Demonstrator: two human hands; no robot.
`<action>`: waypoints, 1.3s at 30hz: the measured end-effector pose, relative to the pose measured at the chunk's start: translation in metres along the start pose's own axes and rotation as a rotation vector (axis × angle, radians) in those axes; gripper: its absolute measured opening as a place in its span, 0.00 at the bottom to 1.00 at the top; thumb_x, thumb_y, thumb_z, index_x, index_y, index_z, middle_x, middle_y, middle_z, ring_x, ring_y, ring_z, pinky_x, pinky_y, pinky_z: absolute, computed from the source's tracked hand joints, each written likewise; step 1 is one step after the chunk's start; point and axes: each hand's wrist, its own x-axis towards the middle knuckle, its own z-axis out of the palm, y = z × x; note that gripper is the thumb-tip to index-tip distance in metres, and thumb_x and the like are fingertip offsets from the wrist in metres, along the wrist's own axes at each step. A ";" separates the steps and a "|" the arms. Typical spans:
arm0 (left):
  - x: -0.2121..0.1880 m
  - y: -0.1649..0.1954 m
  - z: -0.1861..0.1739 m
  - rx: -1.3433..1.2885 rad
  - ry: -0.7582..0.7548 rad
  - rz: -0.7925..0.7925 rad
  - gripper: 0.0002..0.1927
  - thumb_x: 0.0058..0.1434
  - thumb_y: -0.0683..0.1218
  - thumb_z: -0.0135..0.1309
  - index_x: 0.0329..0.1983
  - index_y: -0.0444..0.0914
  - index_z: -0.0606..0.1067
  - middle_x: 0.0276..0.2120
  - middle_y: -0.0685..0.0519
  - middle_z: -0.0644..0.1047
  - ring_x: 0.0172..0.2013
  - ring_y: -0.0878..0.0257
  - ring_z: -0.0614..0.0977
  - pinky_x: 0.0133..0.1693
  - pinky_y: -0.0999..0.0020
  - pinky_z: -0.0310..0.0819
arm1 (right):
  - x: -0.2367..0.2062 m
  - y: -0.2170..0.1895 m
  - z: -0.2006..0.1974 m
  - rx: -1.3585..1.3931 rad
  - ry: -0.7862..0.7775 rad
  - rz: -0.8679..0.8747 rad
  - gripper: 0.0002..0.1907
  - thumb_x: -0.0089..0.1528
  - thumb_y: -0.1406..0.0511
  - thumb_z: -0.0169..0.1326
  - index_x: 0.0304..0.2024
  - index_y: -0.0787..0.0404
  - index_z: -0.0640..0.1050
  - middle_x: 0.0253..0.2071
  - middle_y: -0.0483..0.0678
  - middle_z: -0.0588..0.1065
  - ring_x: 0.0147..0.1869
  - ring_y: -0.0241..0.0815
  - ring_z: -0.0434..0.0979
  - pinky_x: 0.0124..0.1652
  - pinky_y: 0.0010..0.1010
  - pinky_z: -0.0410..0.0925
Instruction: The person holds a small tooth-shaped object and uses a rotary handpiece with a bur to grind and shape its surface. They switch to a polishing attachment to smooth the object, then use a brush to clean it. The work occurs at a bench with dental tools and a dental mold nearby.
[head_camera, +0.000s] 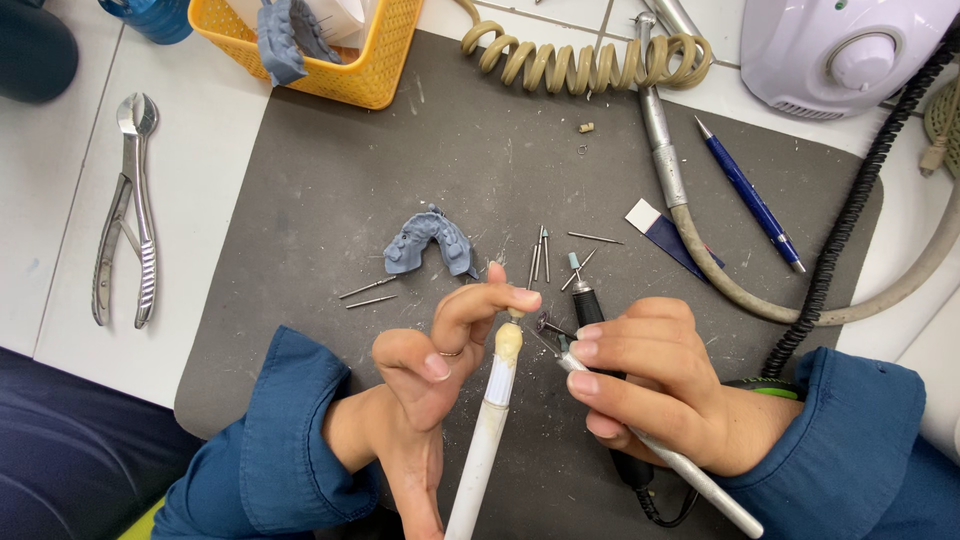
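Observation:
My left hand (440, 365) grips a white stick (487, 430) with a cream waxy tip, and my index finger rests on a tiny piece at that tip (515, 312). My right hand (655, 385) holds a black rotary handpiece (585, 300) whose small disc bur points at the tip, together with a thin metal instrument (690, 475) that runs back past my wrist. Just beyond my fingers a blue-grey dental arch model (430, 240) lies on the dark grey mat (330, 170), with several loose burs (545, 255) beside it.
Metal pliers (130, 210) lie on the white bench at the left. A yellow basket (360, 60) with another blue model stands at the back. A coiled beige hose (590, 60), a metal handpiece (660, 140), a blue pen (750, 195) and a white motor unit (840, 40) occupy the right.

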 end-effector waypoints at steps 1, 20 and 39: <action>0.000 -0.001 0.001 0.004 0.009 0.004 0.59 0.40 0.69 0.68 0.70 0.56 0.48 0.68 0.27 0.56 0.72 0.39 0.55 0.76 0.48 0.25 | 0.001 0.000 0.000 -0.001 -0.001 0.006 0.13 0.71 0.60 0.53 0.53 0.60 0.73 0.52 0.52 0.72 0.55 0.47 0.77 0.50 0.38 0.69; -0.019 -0.052 -0.004 -0.597 0.372 -0.236 0.34 0.54 0.60 0.59 0.55 0.41 0.58 0.63 0.25 0.67 0.66 0.41 0.66 0.77 0.56 0.39 | 0.009 -0.001 0.001 -0.031 0.036 0.021 0.12 0.70 0.62 0.53 0.53 0.59 0.72 0.51 0.51 0.73 0.53 0.46 0.78 0.49 0.37 0.68; -0.004 -0.043 -0.004 -1.300 0.584 -0.553 0.42 0.50 0.53 0.40 0.65 0.21 0.66 0.65 0.35 0.70 0.66 0.55 0.71 0.74 0.69 0.56 | 0.017 -0.002 0.002 -0.087 0.027 0.075 0.16 0.64 0.68 0.60 0.52 0.61 0.72 0.48 0.51 0.76 0.52 0.46 0.80 0.49 0.37 0.68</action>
